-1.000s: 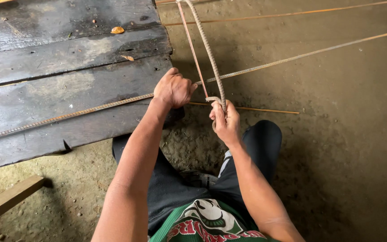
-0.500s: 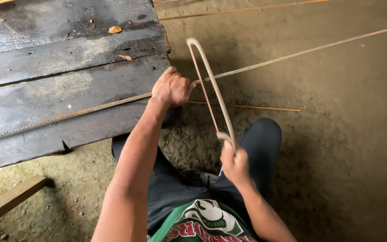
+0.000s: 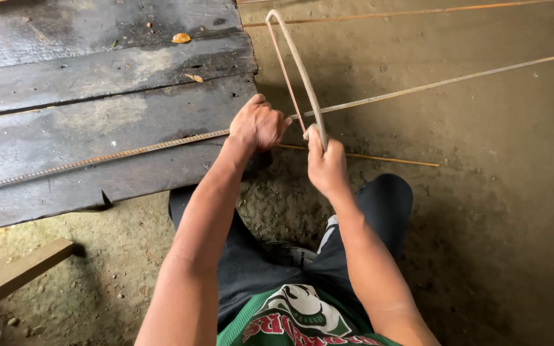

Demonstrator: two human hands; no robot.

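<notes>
**Rebar bent into a loop at the bench edge**

While the left hand [image 3: 259, 123] presses down, fingers curled shut over the long ribbed rebar [image 3: 97, 159] at the edge of the dark plank bench [image 3: 65, 102], the right hand [image 3: 326, 165] at frame centre is fisted tight round the bar's free end. That end rises as a narrow bent loop [image 3: 299, 64] toward upper centre. Likely the bench edge serves as fulcrum, the left hand as anchor. Two loose thin rods [image 3: 379, 157] lie on the dirt floor [image 3: 495, 211], at upper right and centre.
</notes>
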